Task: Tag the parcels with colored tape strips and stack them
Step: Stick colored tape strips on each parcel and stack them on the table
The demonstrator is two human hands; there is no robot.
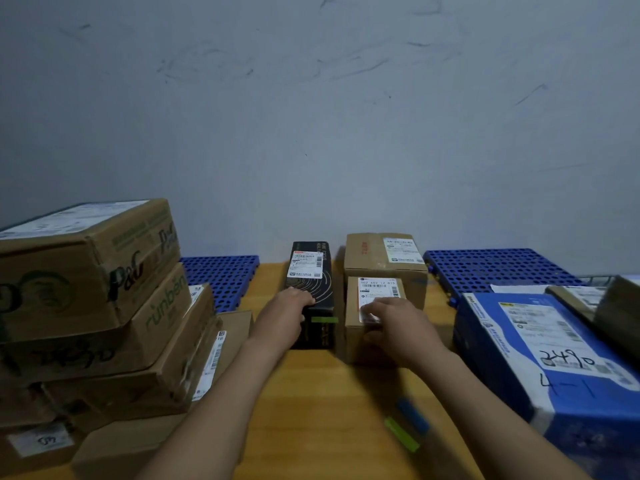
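A long black parcel [313, 271] with a white label lies on the wooden table [311, 393], a green tape strip [324, 320] stuck across its near end. My left hand [285, 311] grips its left edge, fingers curled over the top. To its right stands a small brown parcel [363, 344] with a white label. My right hand [394, 323] holds it, fingers over the top and thumb on the front face. Behind it sits a bigger brown parcel [384, 258]. A green strip [401, 434] and a blue strip [414, 415] lie on the table near my right forearm.
A tall stack of brown cartons [86, 306] fills the left side. A blue parcel [540, 358] with handwritten numbers lies at the right, more cartons [588, 299] behind it. Blue perforated plastic mats [221, 275] [491, 268] lie along the wall.
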